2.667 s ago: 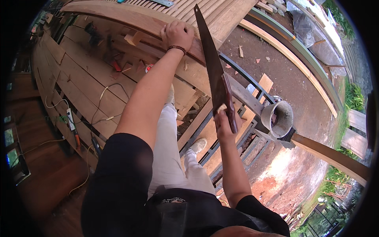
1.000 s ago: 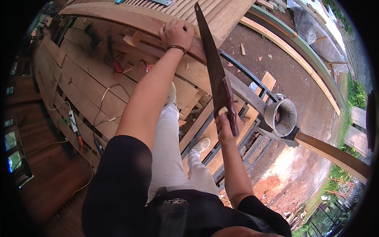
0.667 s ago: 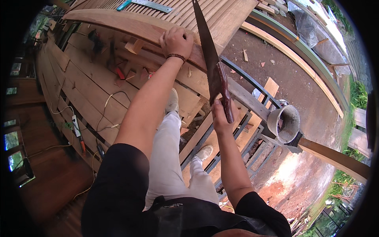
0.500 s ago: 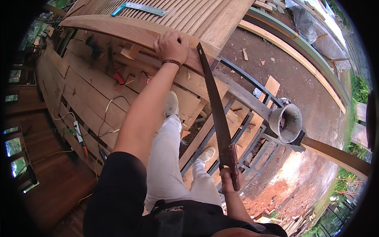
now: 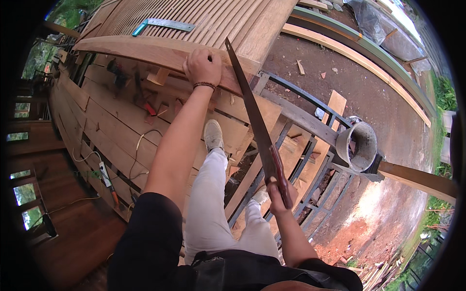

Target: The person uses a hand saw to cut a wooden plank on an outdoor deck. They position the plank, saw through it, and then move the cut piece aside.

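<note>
My right hand [image 5: 279,198] is closed round the reddish-brown handle of a handsaw [image 5: 258,121]. The long dark blade slants up and away to the left, its tip above the right end of a wooden panel's edge board [image 5: 145,48]. The blade lies across that edge, close to the end. On the board's edge rests my left hand [image 5: 204,68], fingers curled over and gripping it, a beaded bracelet at the wrist. Beyond it, a try square [image 5: 167,24] with a teal handle lies on the slatted panel [image 5: 228,24].
Plank flooring [image 5: 109,106] with offcuts and a power strip [image 5: 105,174] with cables lies to the left. A grey bucket [image 5: 357,147] stands at the right beside a dark metal frame [image 5: 310,99]. Long timbers [image 5: 359,63] lie over bare soil at the far right.
My right hand has pushed the saw forward and up, so its tip reaches farther over the panel. My left hand keeps its hold on the board while the view shifts slightly.
</note>
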`<control>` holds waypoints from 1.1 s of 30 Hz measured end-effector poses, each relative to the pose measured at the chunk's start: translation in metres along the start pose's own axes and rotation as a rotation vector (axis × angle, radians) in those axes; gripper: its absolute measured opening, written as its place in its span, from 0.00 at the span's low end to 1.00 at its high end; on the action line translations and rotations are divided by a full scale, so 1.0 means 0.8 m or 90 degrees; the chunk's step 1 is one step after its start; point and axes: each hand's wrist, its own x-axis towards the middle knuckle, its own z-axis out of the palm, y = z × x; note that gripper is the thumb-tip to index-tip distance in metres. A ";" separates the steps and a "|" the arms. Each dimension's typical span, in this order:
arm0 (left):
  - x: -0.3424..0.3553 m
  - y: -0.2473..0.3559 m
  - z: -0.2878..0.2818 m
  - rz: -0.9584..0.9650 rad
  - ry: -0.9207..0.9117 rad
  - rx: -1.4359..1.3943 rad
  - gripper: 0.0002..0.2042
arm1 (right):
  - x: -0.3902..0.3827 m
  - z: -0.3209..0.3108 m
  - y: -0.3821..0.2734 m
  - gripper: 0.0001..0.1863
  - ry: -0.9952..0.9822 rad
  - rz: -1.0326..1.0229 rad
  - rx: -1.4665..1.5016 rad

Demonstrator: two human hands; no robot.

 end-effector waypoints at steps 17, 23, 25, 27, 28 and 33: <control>-0.003 -0.003 -0.008 -0.004 -0.028 -0.004 0.10 | 0.054 0.030 -0.018 0.04 -0.025 -0.040 0.045; 0.000 0.006 -0.001 0.008 -0.008 -0.002 0.10 | 0.004 -0.001 -0.004 0.04 -0.015 -0.018 -0.006; 0.009 0.020 0.000 0.016 -0.004 -0.018 0.10 | 0.099 0.041 -0.048 0.05 0.000 -0.044 0.047; 0.011 0.001 -0.001 0.011 -0.022 0.006 0.10 | 0.109 0.046 -0.046 0.04 -0.008 -0.042 0.062; 0.008 -0.005 -0.002 0.003 -0.032 0.017 0.10 | 0.079 0.031 -0.039 0.03 -0.019 -0.043 0.029; 0.013 -0.005 -0.002 0.018 -0.015 0.041 0.10 | -0.022 -0.023 -0.021 0.05 -0.020 -0.078 -0.024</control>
